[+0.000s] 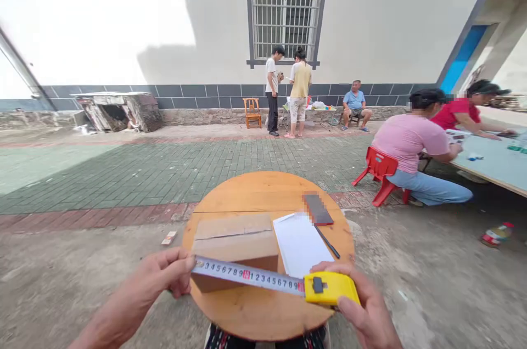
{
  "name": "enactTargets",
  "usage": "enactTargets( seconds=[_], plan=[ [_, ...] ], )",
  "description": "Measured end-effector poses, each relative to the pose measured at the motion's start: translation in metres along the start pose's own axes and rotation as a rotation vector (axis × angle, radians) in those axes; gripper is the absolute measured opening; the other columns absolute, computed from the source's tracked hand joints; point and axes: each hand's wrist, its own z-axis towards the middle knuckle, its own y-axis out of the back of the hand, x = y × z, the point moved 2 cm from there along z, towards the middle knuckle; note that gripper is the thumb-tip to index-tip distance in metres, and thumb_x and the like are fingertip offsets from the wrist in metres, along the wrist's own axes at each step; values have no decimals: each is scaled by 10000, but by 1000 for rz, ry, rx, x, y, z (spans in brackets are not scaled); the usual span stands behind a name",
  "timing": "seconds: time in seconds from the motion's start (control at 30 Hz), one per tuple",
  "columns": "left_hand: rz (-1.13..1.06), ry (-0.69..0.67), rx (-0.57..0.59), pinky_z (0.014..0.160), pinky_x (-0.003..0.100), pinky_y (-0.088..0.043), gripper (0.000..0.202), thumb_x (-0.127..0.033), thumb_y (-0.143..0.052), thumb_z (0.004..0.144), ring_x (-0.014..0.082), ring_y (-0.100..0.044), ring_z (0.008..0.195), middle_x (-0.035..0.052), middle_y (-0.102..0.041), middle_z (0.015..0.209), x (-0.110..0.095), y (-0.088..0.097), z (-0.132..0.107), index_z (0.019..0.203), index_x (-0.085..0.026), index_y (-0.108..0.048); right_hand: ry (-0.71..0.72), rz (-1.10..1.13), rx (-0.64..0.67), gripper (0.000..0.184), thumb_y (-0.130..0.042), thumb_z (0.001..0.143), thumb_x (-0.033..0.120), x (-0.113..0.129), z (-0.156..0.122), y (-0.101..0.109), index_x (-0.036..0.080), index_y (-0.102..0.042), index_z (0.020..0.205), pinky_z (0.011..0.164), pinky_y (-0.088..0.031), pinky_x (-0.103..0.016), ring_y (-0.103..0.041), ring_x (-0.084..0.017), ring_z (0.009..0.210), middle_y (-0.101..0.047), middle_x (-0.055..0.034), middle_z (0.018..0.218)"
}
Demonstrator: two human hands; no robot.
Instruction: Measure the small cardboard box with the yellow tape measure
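My right hand (364, 297) grips the yellow case of a tape measure (331, 288), its blade drawn out to the left. The blade's free end is pinched between the thumb and fingers of my left hand (171, 272). Numbers on the blade face me, and it stretches across the near side of a closed cardboard box (234, 239). Whether the blade touches the box I cannot tell. Right of the box lie a white sheet of paper (300, 242), a black pen (327, 242) and a dark phone-like slab (318, 209) with a red edge.
Everything rests on a round wooden table (263, 321). At right, a person in pink sits on a red chair (381, 165) beside a long light-blue table (494, 157), with another person in red. A bottle (496, 235) lies on the ground. More people are by the wall.
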Motion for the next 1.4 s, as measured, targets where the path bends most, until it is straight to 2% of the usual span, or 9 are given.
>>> enactTargets(
  seconds=[0.03, 0.1, 0.2, 0.3, 0.5, 0.63, 0.87, 1.13, 1.4],
  plan=[
    [-52, -14, 55, 591, 280, -443, 471, -633, -569, 786, 154, -514, 600, -6, -577, 597, -3, 4, 1, 599, -201, -562, -5, -37, 2, 300, -660, 788, 443, -2, 7, 3, 256, -677, 1022, 836, -546, -375, -652, -288, 1018, -704, -96, 1098],
    [-116, -33, 71, 580, 265, -407, 422, -603, -601, 767, 141, -496, 597, 6, -618, 658, -9, 11, 8, 665, -194, -602, -2, -101, 18, 298, -656, 799, 434, -5, 22, 7, 257, -674, 1038, 842, -554, -371, -647, -296, 1046, -697, -100, 1134],
    [-168, -50, 15, 558, 241, -370, 370, -543, -652, 737, 144, -517, 652, 23, -636, 703, -18, 17, 26, 758, -174, -643, -11, -159, 40, 327, -660, 801, 460, -6, 49, 4, 253, -670, 1054, 804, -572, -358, -655, -296, 1022, -687, -100, 1167],
    [-239, -55, -18, 540, 223, -341, 355, -501, -693, 704, 123, -506, 643, 18, -616, 692, -21, 20, 43, 751, -154, -634, -46, -160, 35, 343, -661, 812, 461, -2, 76, -3, 253, -656, 1085, 743, -581, -334, -668, -258, 925, -692, -82, 1120],
    [-337, -2, -64, 525, 223, -354, 391, -488, -716, 646, 93, -481, 564, -15, -566, 639, -6, 25, 63, 793, -142, -606, -48, -191, 58, 341, -705, 779, 464, 4, 122, -22, 230, -662, 1024, 634, -556, -279, -633, -205, 802, -687, -48, 963],
    [-322, 33, -78, 493, 226, -343, 372, -487, -693, 628, 87, -466, 511, -19, -556, 599, 10, 23, 70, 724, -150, -567, -80, -213, 106, 367, -709, 761, 491, 3, 143, -34, 204, -672, 987, 611, -533, -288, -623, -209, 775, -675, -58, 910],
    [-248, 52, -124, 485, 218, -338, 271, -408, -614, 634, 92, -472, 512, -27, -553, 587, 29, 22, 86, 736, -163, -556, -139, -206, 166, 378, -701, 747, 503, -9, 165, -44, 174, -672, 930, 618, -515, -293, -609, -198, 749, -675, -57, 844],
    [-150, 65, -152, 490, 221, -352, 240, -395, -603, 642, 107, -497, 534, -29, -563, 587, 33, 24, 94, 717, -179, -529, -143, -200, 155, 343, -688, 774, 444, -33, 179, -17, 160, -661, 963, 624, -486, -276, -608, -192, 765, -667, -63, 883],
    [-62, 81, -137, 484, 230, -351, 294, -456, -606, 610, 119, -494, 531, -22, -561, 569, 26, 21, 98, 672, -181, -522, -194, -140, 168, 336, -703, 761, 445, -33, 178, -5, 159, -658, 932, 600, -491, -265, -602, -174, 724, -642, -41, 829]
  ],
)
